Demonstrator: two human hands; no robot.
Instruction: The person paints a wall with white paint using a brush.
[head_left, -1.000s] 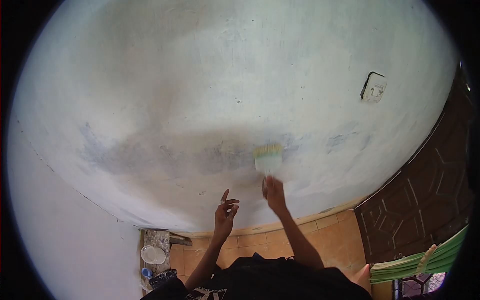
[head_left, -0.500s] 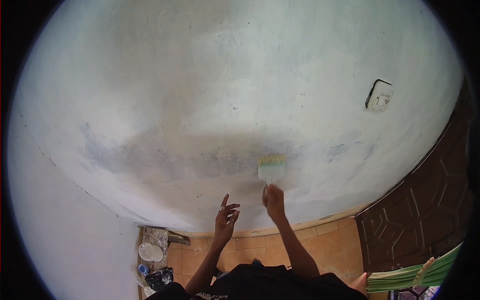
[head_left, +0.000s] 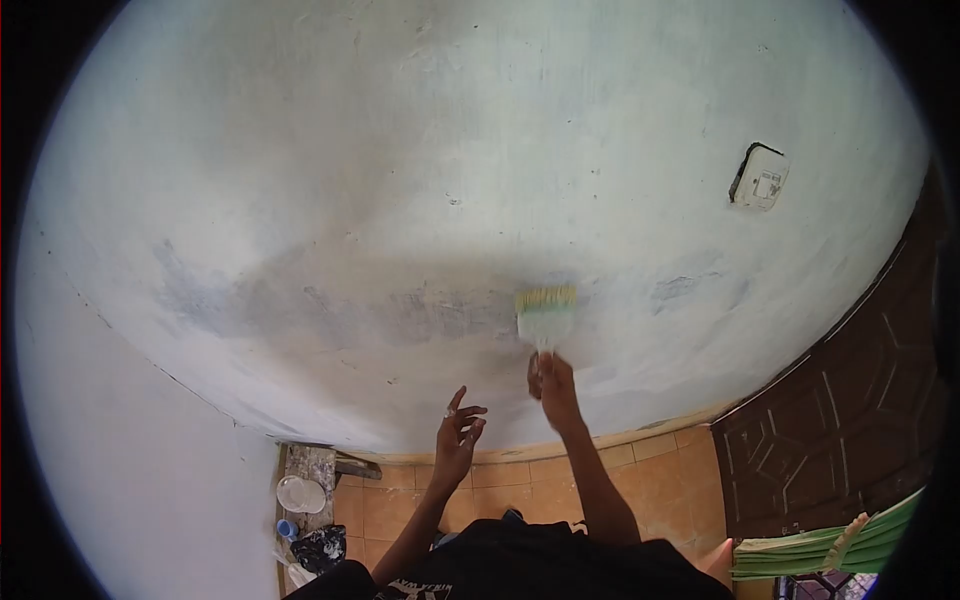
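A wide flat brush with yellowish bristles and a pale green-white body is upright against the wall. My right hand grips its handle from below. To the left of it, my left hand holds nothing, its fingers apart and marked with white spots, in front of the lower wall. Bluish-grey patches show on the wall at both sides of the brush, and a shadow lies over the part left of it.
A white switch plate sits on the wall at the right. At lower left, a stained bench carries white lids, a blue cup and a black plastic bag. A brown door and green curtain are at right.
My right hand and the brush have moved slightly up in the view, the brush still gripped. My left hand has shifted a little to the right. The camera view has shifted slightly.
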